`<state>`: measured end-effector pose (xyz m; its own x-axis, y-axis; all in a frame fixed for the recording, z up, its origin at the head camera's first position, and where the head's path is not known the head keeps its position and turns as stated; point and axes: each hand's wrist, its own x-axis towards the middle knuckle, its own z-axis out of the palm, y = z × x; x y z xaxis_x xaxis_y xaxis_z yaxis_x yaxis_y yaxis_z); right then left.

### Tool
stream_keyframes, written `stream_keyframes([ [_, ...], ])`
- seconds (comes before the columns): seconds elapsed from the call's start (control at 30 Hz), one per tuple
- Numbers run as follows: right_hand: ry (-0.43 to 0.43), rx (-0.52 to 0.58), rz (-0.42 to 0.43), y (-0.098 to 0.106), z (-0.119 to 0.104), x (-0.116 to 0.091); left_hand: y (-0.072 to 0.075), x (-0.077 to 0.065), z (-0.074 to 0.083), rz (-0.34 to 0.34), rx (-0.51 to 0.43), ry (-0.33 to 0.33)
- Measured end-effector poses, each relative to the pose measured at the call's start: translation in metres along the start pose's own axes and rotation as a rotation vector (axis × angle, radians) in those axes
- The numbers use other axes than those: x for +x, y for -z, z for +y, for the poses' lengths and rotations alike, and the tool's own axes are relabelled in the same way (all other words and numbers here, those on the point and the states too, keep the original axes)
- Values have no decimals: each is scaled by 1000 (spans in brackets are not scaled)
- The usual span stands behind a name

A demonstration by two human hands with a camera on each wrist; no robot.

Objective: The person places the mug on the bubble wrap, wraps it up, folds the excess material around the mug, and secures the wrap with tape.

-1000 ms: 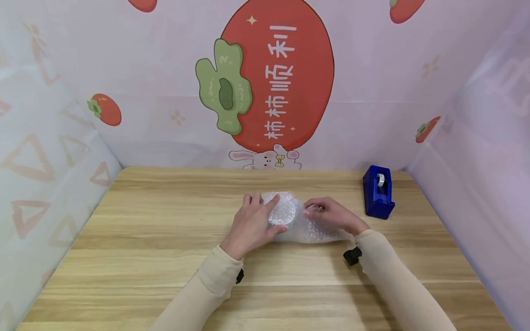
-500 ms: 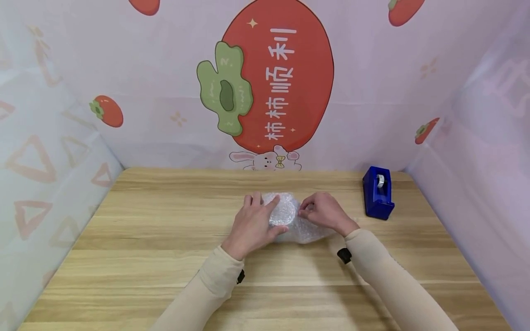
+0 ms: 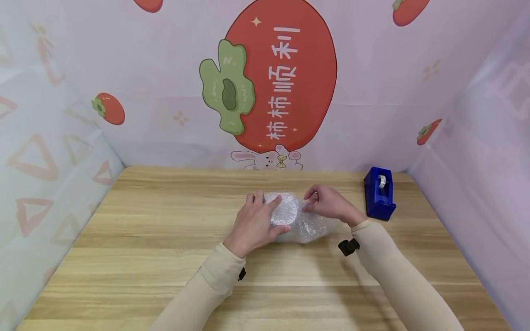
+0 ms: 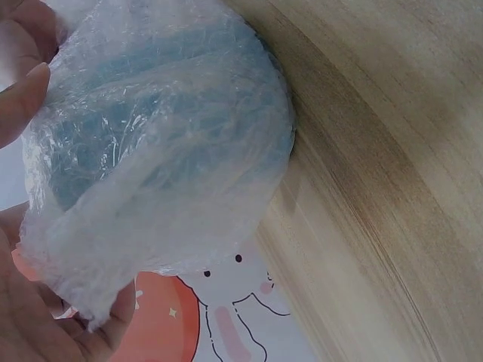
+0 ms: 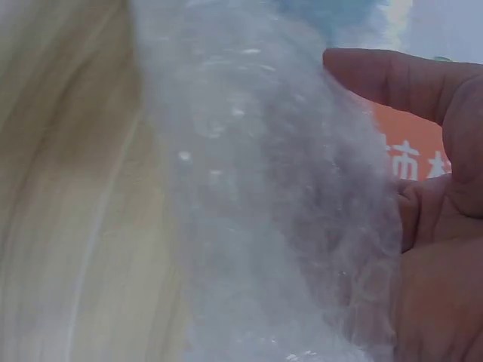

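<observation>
A round-topped, light-blue item (image 4: 173,128) lies on its wooden table, covered in clear bubble wrap (image 3: 316,227). My left hand (image 3: 254,225) grips the wrapped item from its left side, thumb at the near side and fingers over the far side. To the right, my right hand (image 3: 331,202) pinches the upper edge of the loose wrap, which spreads out below it. In the right wrist view the thumb lies against the wrap's edge, and the other fingers are partly hidden behind the sheet. The wrap blurs what the item inside is.
A blue tape dispenser (image 3: 378,195) holding a roll of tape stands at the back right of the wooden table (image 3: 165,257). Printed cloth walls (image 3: 157,124) rise behind the table and on both sides.
The right hand moved left toward the wrapped item, then back to the right and slightly up, drawing the wrap's edge with it. The left hand stayed on the item.
</observation>
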<state>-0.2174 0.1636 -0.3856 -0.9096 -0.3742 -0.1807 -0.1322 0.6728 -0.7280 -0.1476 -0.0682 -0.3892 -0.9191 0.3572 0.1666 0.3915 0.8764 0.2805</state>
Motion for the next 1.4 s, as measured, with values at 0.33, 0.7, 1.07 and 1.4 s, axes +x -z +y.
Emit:
stream_keyframes([
  [0.33, -160, 174, -319, 35, -6, -13, 0, 2, -1, 13, 17, -14],
  [0.7, -46, -1, -406, 37, 0, -14, 2, 4, -1, -9, 6, -6],
  [1.07, -70, 274, -237, 29, 3, -4, -1, 4, 1, -14, -18, -2],
  [1.4, -99, 511, -215, 28, 8, -4, -1, 3, 6, -31, -103, 23],
])
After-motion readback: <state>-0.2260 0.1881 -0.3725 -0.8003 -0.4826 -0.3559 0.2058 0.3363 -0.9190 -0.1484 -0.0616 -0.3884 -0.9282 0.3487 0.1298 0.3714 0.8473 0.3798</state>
